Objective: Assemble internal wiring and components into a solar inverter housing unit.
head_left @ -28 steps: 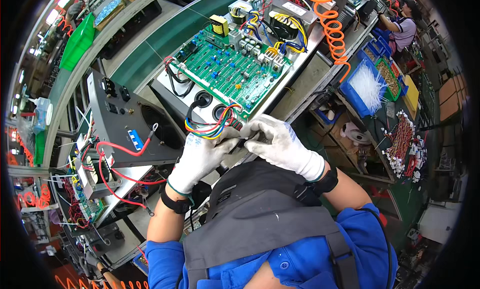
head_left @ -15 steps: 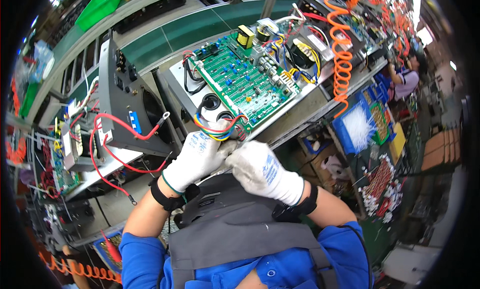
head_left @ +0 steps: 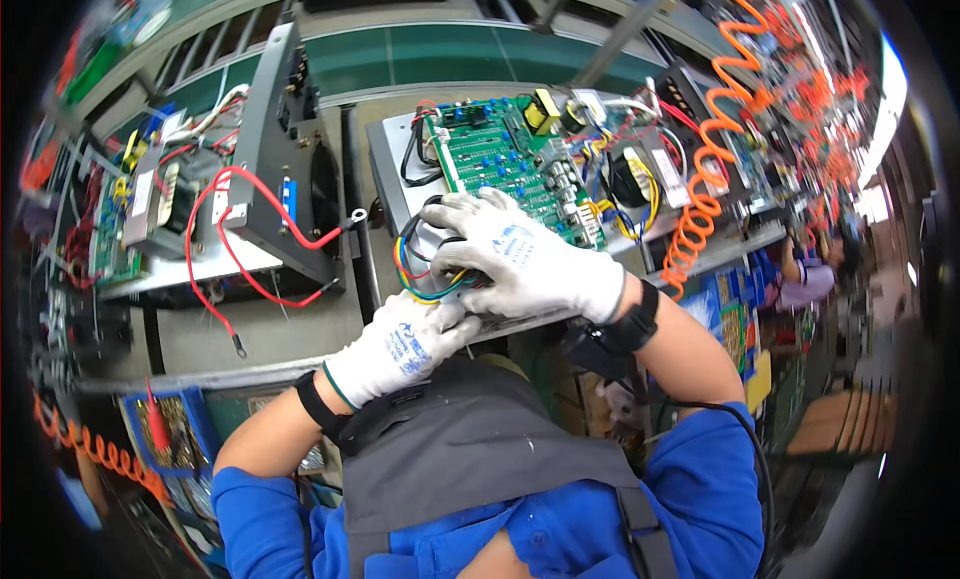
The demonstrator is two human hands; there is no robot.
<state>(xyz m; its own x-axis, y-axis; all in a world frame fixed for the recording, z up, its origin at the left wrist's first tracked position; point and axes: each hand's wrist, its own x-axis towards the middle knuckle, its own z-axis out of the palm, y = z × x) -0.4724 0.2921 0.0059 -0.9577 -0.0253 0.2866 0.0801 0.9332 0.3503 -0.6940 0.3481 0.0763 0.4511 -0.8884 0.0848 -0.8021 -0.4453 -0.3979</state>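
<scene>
A loop of multicoloured wires [head_left: 406, 264] curves off the near left corner of a green circuit board [head_left: 505, 164]. My right hand [head_left: 530, 261], in a white glove, reaches over that corner with its fingers curled round the wires. Just below, at the bench edge, my gloved left hand [head_left: 400, 349] has its fingers pressed together on the lower part of the same bundle. The wire ends are hidden under my fingers. The board lies on a metal chassis [head_left: 397, 151], with a yellow transformer [head_left: 541, 112] at its far side.
To the left stands a second unit with a dark upright panel [head_left: 262, 159]; its red cables [head_left: 215, 309] trail toward the bench edge. An orange coiled hose [head_left: 700, 219] hangs at right. A blue parts bin [head_left: 180, 429] sits below left. Another person [head_left: 812, 274] works at far right.
My right hand has moved up and forward from the bench edge onto the wires at the board's corner. The left stays low by the bundle. The whole view has turned and shifted.
</scene>
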